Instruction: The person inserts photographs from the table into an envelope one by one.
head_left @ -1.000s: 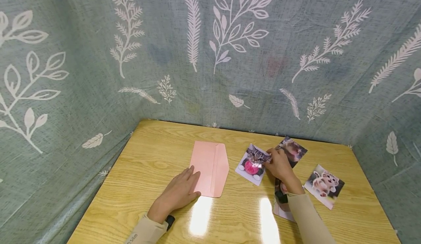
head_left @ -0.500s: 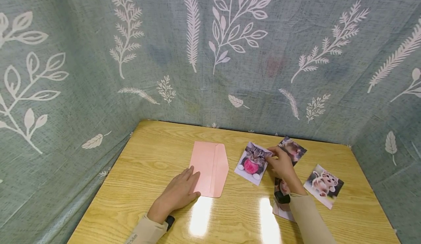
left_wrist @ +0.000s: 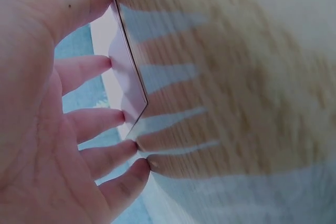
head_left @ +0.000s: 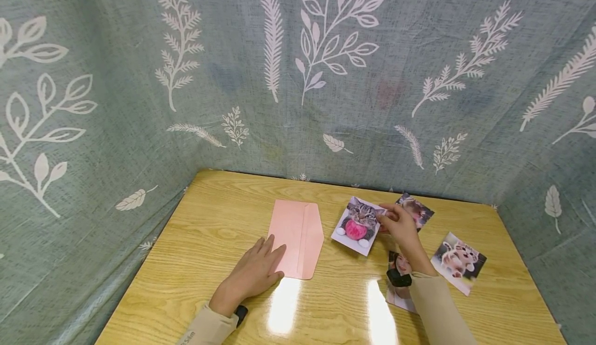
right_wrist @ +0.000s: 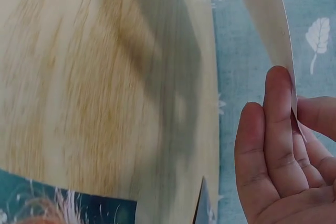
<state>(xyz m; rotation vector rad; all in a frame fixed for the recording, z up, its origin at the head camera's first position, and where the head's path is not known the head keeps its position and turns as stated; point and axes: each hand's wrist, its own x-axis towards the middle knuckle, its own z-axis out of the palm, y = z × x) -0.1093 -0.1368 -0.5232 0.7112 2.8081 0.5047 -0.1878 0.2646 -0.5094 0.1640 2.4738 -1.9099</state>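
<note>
My right hand [head_left: 401, 227] pinches the right corner of a square photo [head_left: 357, 227] of a grey tabby kitten with a pink heart-shaped ball. In the right wrist view, thumb and fingers grip the edge of that photo [right_wrist: 273, 19], seen from behind and raised off the table. A pink envelope [head_left: 293, 226] lies with its pointed flap [head_left: 314, 241] spread to the right. My left hand [head_left: 253, 270] rests on its lower left part, fingers straight. The left wrist view shows the fingertips of the left hand [left_wrist: 73, 103] spread at the envelope's edge [left_wrist: 126, 72].
Beyond the right hand lies a darker photo [head_left: 416, 211], partly covered. Below the wrist is a photo of a person [head_left: 399, 293], overlapped by the wristband and sleeve. A photo of a kitten on its back [head_left: 458, 262] lies farther right. A patterned curtain [head_left: 298, 128] surrounds the wooden table [head_left: 223, 195].
My right hand has lifted the tabby kitten photo by its right corner and moved slightly away, tilting the photo up from the table. My left hand stays in place on the envelope.
</note>
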